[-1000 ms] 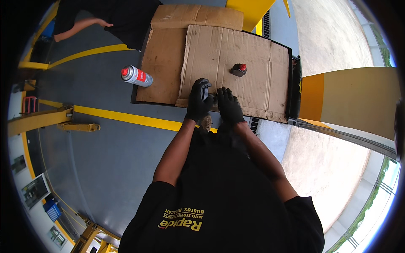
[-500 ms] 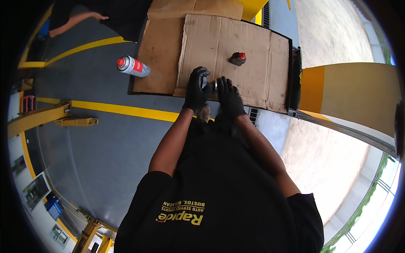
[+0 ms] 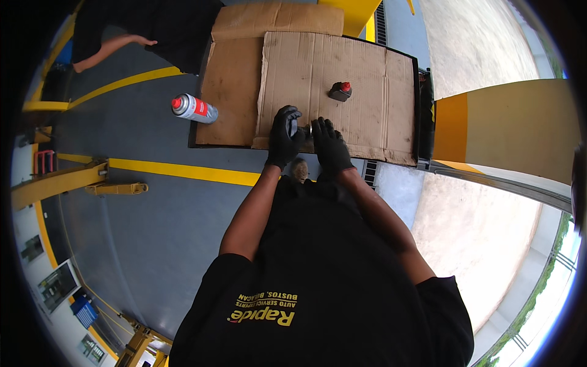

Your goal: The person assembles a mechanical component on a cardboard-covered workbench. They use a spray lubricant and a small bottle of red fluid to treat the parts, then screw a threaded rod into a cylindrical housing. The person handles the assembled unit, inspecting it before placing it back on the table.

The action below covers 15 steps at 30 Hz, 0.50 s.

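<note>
Both my hands wear black gloves and are over the near edge of the cardboard sheet (image 3: pixel 361 67). My left hand (image 3: pixel 285 139) is closed around a small metallic part (image 3: pixel 308 130), which shows only in the gap between the hands; its exact kind is hidden. A pale, greyish bit shows at the left palm. My right hand (image 3: pixel 331 147) lies with fingers stretched out and close together, its inner side against or right beside the part's end. Beyond it stands a small dark bottle (image 3: pixel 340 92) with a red cap.
A silver-and-red spray can (image 3: pixel 197 109) with a red top stands at the tabletop's left edge. Another person's arm (image 3: pixel 110 50) shows at far left. Yellow lift arms (image 3: pixel 61 183) reach in from the left. A yellow-and-cream column (image 3: pixel 507 131) is at right.
The view has shifted slightly, so the tabletop sits lower in the picture. My right fingers look straighter, and less of the shiny end shows between my hands. Bottle and can stay put.
</note>
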Each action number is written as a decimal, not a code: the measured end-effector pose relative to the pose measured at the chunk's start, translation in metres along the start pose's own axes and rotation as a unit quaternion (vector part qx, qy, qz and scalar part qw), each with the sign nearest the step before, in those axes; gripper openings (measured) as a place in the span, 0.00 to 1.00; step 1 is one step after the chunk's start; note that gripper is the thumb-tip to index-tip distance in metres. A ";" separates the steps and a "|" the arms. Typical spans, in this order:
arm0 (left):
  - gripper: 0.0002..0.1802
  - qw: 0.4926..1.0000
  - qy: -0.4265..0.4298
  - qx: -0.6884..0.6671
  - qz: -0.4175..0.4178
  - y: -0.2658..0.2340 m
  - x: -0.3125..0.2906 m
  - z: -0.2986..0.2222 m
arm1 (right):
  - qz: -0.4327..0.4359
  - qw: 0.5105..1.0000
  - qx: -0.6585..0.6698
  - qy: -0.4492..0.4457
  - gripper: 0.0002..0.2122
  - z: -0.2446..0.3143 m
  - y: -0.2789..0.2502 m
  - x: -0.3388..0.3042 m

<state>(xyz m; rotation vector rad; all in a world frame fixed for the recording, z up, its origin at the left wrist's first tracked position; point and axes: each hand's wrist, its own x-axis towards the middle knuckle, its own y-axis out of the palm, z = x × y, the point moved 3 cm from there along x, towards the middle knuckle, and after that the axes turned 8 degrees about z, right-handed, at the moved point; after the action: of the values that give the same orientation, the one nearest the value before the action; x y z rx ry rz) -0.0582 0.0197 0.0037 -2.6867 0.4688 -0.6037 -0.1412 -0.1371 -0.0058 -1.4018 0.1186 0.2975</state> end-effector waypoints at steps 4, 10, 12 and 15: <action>0.25 1.000 -0.006 -0.014 -0.005 0.003 -0.002 0.006 | -0.032 0.999 0.003 -0.015 0.33 0.010 -0.004 -0.018; 0.23 0.998 -0.044 -0.051 0.011 -0.002 0.001 0.001 | -0.064 0.995 0.080 0.001 0.31 -0.041 -0.030 0.016; 0.23 0.991 -0.100 -0.083 0.026 -0.004 0.006 0.009 | -0.073 0.992 0.097 -0.012 0.32 -0.030 -0.031 0.005; 0.25 0.975 -0.218 -0.029 0.041 0.009 0.023 0.002 | -0.040 0.994 0.106 -0.013 0.31 -0.020 -0.004 0.001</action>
<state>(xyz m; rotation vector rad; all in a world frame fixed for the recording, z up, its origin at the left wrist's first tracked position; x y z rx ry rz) -0.0398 0.0038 0.0064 -2.7257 0.4750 0.0304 -0.1374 -0.1573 -0.0057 -1.1894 0.0704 0.2299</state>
